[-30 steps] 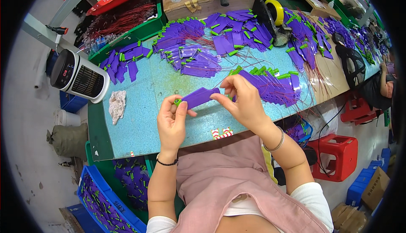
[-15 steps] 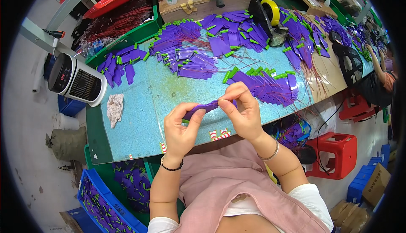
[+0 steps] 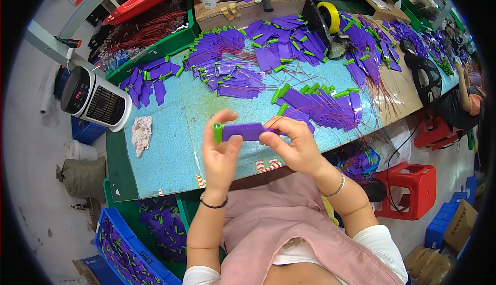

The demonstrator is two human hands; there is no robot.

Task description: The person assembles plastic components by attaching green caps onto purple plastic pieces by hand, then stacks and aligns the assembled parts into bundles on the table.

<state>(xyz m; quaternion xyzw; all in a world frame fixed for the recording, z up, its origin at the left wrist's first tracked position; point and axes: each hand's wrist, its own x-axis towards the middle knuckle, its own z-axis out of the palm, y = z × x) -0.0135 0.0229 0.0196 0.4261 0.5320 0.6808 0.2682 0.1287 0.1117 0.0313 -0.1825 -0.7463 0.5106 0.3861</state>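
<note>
A flat purple strip with a green end piece (image 3: 245,132) is held level above the table's near side. My right hand (image 3: 294,143) pinches its plain right end between thumb and fingers. At the green end, my left hand (image 3: 219,153) has its thumb on the strip's lower edge and its fingers behind, the index finger raised. Just beyond my right hand lies a fanned row of similar purple strips (image 3: 323,108) with green ends and thin red wires. More such strips (image 3: 240,81) lie farther back on the blue tabletop (image 3: 165,150).
A white fan heater (image 3: 98,99) and a crumpled cloth (image 3: 141,132) are at the left. Behind stands a green bin (image 3: 155,52) of red wires. A yellow tape roll (image 3: 329,17) is at the back. Blue crate (image 3: 129,243) below left; red stool (image 3: 408,189) right.
The strip has been turned so its broad face and green end now show. My left hand's fingers have loosened and its index finger has lifted; my right hand keeps its pinch.
</note>
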